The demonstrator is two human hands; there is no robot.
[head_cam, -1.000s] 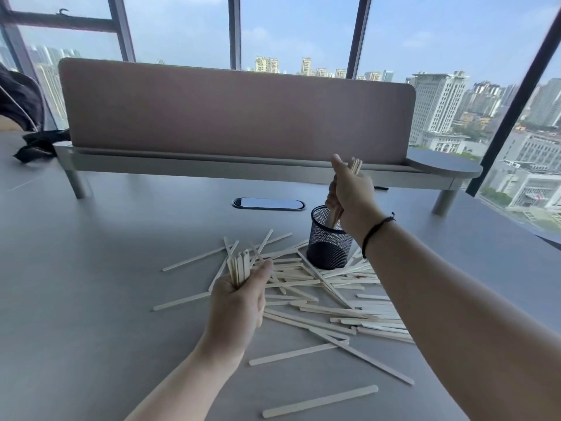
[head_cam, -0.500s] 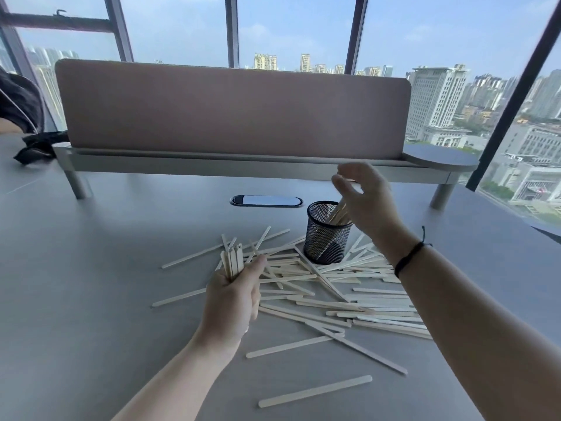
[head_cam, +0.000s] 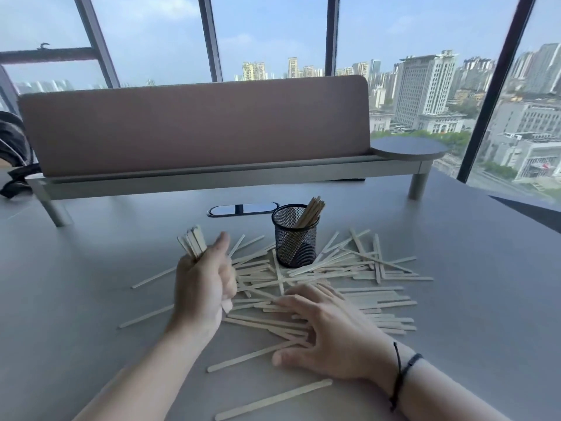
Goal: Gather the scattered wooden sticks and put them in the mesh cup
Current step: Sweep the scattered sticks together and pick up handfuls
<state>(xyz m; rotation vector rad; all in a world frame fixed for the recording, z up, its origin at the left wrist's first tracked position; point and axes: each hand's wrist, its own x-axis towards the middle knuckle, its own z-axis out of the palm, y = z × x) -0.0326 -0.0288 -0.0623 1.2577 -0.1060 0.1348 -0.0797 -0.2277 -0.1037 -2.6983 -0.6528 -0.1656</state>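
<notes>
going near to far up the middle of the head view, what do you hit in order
lone stick nearest the camera → right hand spread on the scattered sticks → mesh cup with sticks standing in it → oval cable port → desk divider panel → window with city view

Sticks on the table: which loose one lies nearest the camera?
The lone stick at the bottom of the frame, lying apart from the pile, between the two forearms, below the right hand. The next nearest stick reaches that hand.
</notes>
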